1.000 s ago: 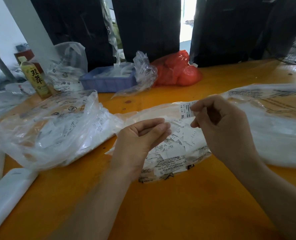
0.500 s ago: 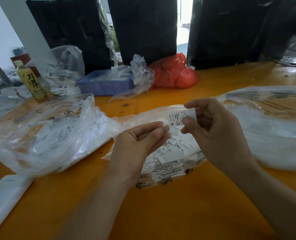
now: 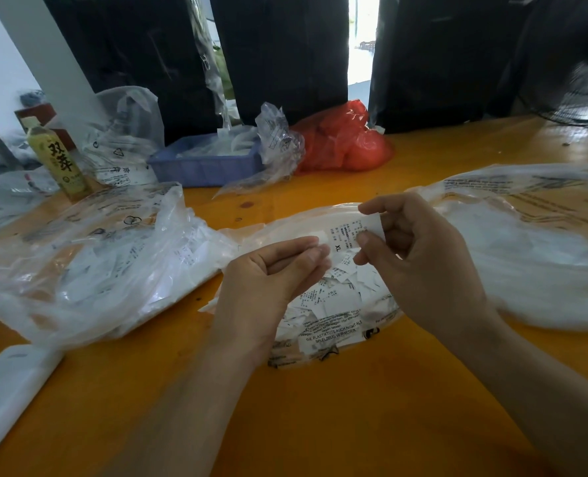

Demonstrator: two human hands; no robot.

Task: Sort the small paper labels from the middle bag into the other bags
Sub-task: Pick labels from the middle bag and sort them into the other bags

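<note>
Up above the middle bag (image 3: 334, 325), both hands' grip pinches one label (image 3: 349, 232).

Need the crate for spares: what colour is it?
Blue-purple crate, clearest in the head view.

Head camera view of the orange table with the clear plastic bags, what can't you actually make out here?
- Small white paper label pinched by the right hand: XL reads, finer print too small.
- Left hand: fingertips meet the label's end; grip unclear.
- Blue plastic tray: contents hidden by its wall and crumpled plastic.
- Right clear plastic bag: cut by the frame edge, contents blurred.
</note>
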